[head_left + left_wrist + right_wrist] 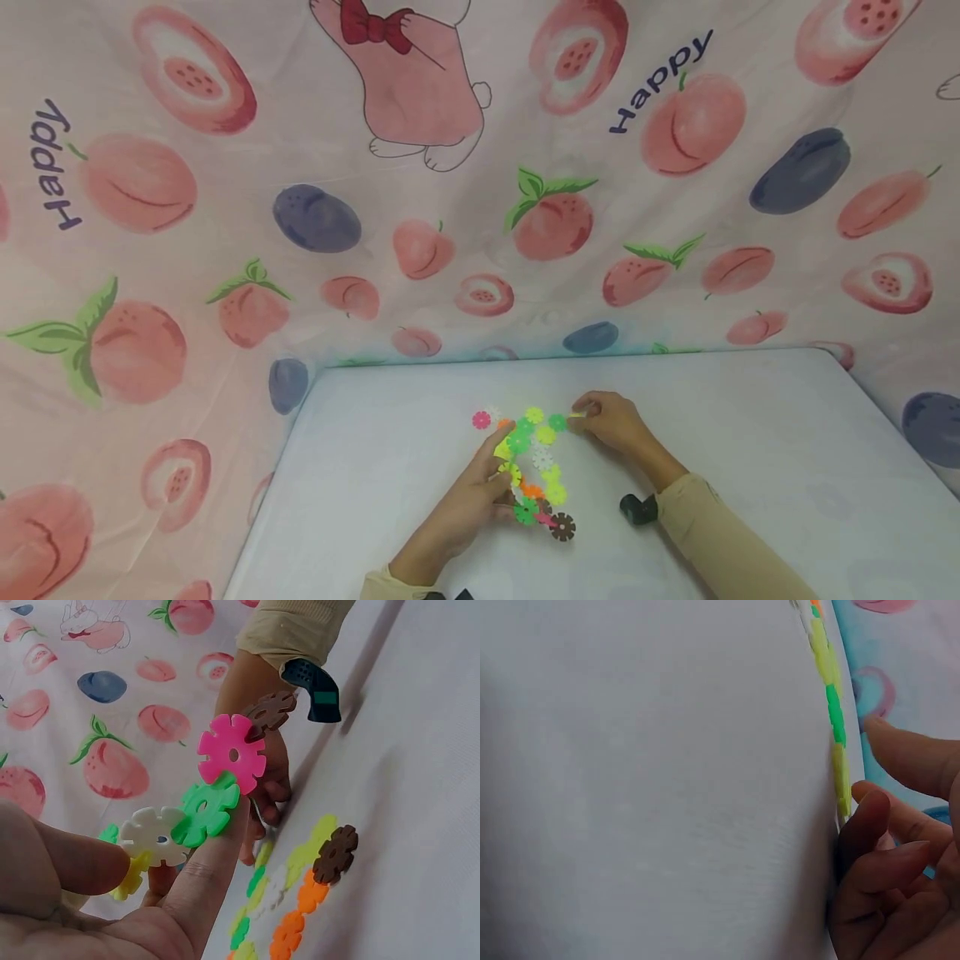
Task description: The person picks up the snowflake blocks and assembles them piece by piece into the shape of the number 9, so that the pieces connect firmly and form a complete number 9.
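My left hand (468, 504) pinches a yellow notched plastic disc (131, 877) in a raised chain. From it run a white disc (154, 836), a green disc (208, 810), a pink disc (232, 754) and a brown disc (271, 712). The green one overlaps my left index finger in the left wrist view. My right hand (611, 421) is at the right end of the linked discs, thumb and finger on a yellow disc (841, 776). That disc joins a green disc (557, 422). More linked discs lie between the hands, partly behind the left one.
A pink disc (481, 420) sits at the chain's far left end. Orange discs (287, 935) and a brown disc (336, 853) lie on the white table (375, 433). A dark wrist device (637, 509) juts from the right cuff. Fruit-printed cloth (420, 192) hangs behind the table.
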The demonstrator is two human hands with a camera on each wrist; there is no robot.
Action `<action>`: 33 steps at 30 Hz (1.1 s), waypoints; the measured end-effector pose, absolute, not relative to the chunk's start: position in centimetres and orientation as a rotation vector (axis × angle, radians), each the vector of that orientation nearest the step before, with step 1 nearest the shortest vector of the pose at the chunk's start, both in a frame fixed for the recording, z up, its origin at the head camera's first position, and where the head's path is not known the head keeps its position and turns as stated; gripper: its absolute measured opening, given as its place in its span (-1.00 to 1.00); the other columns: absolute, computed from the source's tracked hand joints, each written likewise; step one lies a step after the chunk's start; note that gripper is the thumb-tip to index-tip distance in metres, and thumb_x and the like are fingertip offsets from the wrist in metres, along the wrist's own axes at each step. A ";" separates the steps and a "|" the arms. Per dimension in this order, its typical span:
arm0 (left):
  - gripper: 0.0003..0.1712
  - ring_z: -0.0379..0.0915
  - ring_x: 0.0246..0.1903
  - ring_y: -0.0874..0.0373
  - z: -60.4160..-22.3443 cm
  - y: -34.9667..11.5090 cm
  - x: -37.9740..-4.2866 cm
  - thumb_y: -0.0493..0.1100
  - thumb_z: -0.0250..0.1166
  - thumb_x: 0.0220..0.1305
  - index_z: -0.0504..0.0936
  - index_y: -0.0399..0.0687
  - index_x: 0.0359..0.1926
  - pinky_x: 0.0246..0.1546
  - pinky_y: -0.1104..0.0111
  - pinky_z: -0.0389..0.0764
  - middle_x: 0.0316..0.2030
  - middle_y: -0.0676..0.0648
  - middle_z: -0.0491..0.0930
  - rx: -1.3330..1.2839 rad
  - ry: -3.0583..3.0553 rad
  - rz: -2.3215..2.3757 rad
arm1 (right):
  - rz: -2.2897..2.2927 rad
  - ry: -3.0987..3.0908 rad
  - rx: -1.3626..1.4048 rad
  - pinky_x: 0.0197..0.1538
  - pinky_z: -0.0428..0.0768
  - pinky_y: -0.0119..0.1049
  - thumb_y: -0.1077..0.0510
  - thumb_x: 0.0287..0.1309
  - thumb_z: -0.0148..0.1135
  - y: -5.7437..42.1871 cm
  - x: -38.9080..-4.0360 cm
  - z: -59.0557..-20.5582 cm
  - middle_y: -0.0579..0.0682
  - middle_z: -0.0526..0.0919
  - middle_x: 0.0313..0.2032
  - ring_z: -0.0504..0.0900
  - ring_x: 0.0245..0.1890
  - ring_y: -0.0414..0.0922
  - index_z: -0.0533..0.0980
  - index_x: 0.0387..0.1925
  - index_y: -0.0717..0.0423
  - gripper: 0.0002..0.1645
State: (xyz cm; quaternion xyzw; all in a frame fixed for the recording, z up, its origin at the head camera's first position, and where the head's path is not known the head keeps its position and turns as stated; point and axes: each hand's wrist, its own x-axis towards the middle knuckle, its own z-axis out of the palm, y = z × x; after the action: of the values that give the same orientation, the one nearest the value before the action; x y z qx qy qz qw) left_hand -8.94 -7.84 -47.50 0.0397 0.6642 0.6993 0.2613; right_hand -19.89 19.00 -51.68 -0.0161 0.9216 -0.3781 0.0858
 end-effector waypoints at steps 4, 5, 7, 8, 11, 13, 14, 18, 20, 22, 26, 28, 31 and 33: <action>-0.28 0.56 -0.28 0.10 -47.4 -7.8 -9.0 -0.27 -0.01 0.54 0.17 0.61 0.49 -0.23 0.24 0.72 0.14 -0.35 0.39 0.098 1.795 1.888 | -1.082 2.746 -0.093 -0.31 0.47 -0.27 0.07 0.00 0.54 19.1 -19.9 -51.7 -0.02 0.61 -0.38 0.50 -0.37 -0.10 0.67 -0.13 0.09 -0.63; -0.28 0.56 -0.27 0.10 -47.4 -7.8 -9.1 -0.27 -0.01 0.54 0.17 0.61 0.49 -0.22 0.24 0.72 0.14 -0.35 0.40 0.099 1.792 1.891 | -1.071 2.750 -0.106 -0.33 0.46 -0.28 0.09 -0.02 0.55 19.1 -19.9 -51.7 -0.03 0.60 -0.39 0.49 -0.38 -0.11 0.67 -0.14 0.10 -0.62; -0.28 0.56 -0.27 0.10 -47.4 -7.8 -9.1 -0.26 0.00 0.54 0.17 0.59 0.50 -0.22 0.25 0.72 0.12 -0.34 0.41 0.099 1.790 1.894 | -1.058 2.764 -0.134 -0.34 0.44 -0.28 0.13 -0.03 0.55 19.1 -19.8 -51.7 -0.03 0.57 -0.42 0.47 -0.40 -0.11 0.66 -0.16 0.10 -0.64; -0.29 0.55 -0.26 0.10 -47.4 -7.7 -9.1 -0.26 0.00 0.54 0.17 0.56 0.51 -0.23 0.25 0.72 0.12 -0.33 0.41 0.096 1.784 1.900 | -1.055 2.768 -0.143 -0.35 0.43 -0.27 0.13 -0.03 0.56 19.1 -19.8 -51.7 -0.02 0.57 -0.42 0.47 -0.40 -0.11 0.65 -0.17 0.11 -0.64; -0.30 0.53 -0.25 0.10 -47.4 -7.7 -9.1 -0.25 0.00 0.55 0.15 0.45 0.55 -0.23 0.27 0.71 0.11 -0.29 0.41 0.083 1.769 1.912 | -1.045 2.781 -0.158 -0.33 0.44 -0.25 0.14 -0.05 0.56 19.0 -19.7 -51.7 -0.02 0.56 -0.39 0.47 -0.37 -0.10 0.61 -0.23 0.08 -0.67; -0.30 0.52 -0.24 0.10 -47.4 -7.7 -9.1 -0.25 0.01 0.55 0.13 0.37 0.57 -0.23 0.28 0.70 0.12 -0.26 0.39 0.064 1.757 1.918 | -1.042 2.783 -0.162 -0.29 0.45 -0.24 0.14 -0.04 0.55 19.0 -19.6 -51.7 -0.01 0.57 -0.36 0.48 -0.34 -0.08 0.58 -0.28 0.06 -0.69; -0.31 0.52 -0.24 0.10 -47.3 -7.7 -9.1 -0.25 0.01 0.55 0.13 0.34 0.57 -0.24 0.29 0.69 0.14 -0.26 0.38 0.056 1.753 1.921 | -1.039 2.782 -0.157 -0.28 0.46 -0.23 0.14 -0.03 0.55 19.0 -19.6 -51.6 -0.01 0.58 -0.35 0.48 -0.32 -0.08 0.57 -0.30 0.04 -0.71; -0.31 0.51 -0.22 0.09 -47.3 -7.7 -9.1 -0.24 0.01 0.54 0.13 0.33 0.57 -0.25 0.31 0.67 0.22 -0.28 0.33 0.034 1.741 1.925 | -1.055 2.775 -0.144 -0.28 0.45 -0.24 0.14 0.05 0.49 19.0 -19.5 -51.6 -0.02 0.57 -0.36 0.48 -0.32 -0.07 0.54 -0.32 0.02 -0.76; -0.30 0.53 -0.22 0.09 -47.3 -7.7 -9.1 -0.25 0.02 0.54 0.13 0.36 0.56 -0.25 0.31 0.68 0.24 -0.31 0.32 0.036 1.740 1.926 | -1.060 2.775 -0.141 -0.30 0.43 -0.25 0.15 0.09 0.46 18.9 -19.4 -51.5 -0.03 0.56 -0.38 0.47 -0.34 -0.08 0.55 -0.31 0.01 -0.79; -0.28 0.57 -0.21 0.09 -47.4 -7.6 -9.2 -0.26 0.01 0.54 0.11 0.45 0.56 -0.24 0.29 0.69 0.25 -0.33 0.32 0.047 1.737 1.929 | -1.060 2.781 -0.150 -0.31 0.43 -0.26 0.15 0.12 0.44 19.0 -19.4 -51.5 -0.03 0.55 -0.39 0.47 -0.35 -0.09 0.56 -0.31 0.01 -0.83; -0.22 0.62 -0.23 0.07 -47.5 -7.7 -9.2 -0.27 -0.01 0.53 0.07 0.56 0.55 -0.23 0.28 0.72 0.20 -0.37 0.35 0.077 1.745 1.926 | -1.064 2.779 -0.157 -0.31 0.45 -0.27 0.16 0.15 0.41 18.9 -19.3 -51.4 -0.04 0.57 -0.38 0.48 -0.34 -0.10 0.58 -0.30 0.02 -0.87; -0.22 0.61 -0.24 0.08 -47.5 -7.7 -9.2 -0.28 -0.01 0.52 0.08 0.59 0.54 -0.24 0.29 0.72 0.19 -0.37 0.37 0.077 1.752 1.920 | -1.071 2.768 -0.149 -0.29 0.47 -0.26 0.15 0.15 0.41 18.9 -19.3 -51.3 -0.04 0.59 -0.37 0.50 -0.33 -0.10 0.59 -0.30 0.01 -0.87; -0.23 0.61 -0.25 0.08 -47.5 -7.6 -9.3 -0.28 -0.01 0.51 0.13 0.60 0.52 -0.25 0.29 0.72 0.21 -0.36 0.37 0.066 1.763 1.909 | -1.082 2.748 -0.141 -0.27 0.50 -0.26 0.13 0.14 0.42 18.9 -19.1 -51.1 -0.04 0.61 -0.34 0.52 -0.30 -0.09 0.59 -0.30 -0.01 -0.87; -0.24 0.62 -0.24 0.07 -47.5 -7.6 -9.3 -0.28 0.00 0.51 0.16 0.62 0.50 -0.25 0.29 0.72 0.22 -0.35 0.38 0.060 1.764 1.908 | -1.108 2.726 -0.142 -0.26 0.52 -0.26 0.11 0.13 0.43 18.8 -18.9 -50.9 -0.04 0.63 -0.31 0.54 -0.28 -0.09 0.59 -0.30 -0.03 -0.86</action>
State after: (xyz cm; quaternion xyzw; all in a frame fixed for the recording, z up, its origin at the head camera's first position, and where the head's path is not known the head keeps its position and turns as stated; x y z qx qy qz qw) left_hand -9.26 -7.58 -47.45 0.0223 0.6538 0.7073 0.2679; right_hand -18.91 18.83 -50.87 -0.0481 0.9209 -0.3742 0.0979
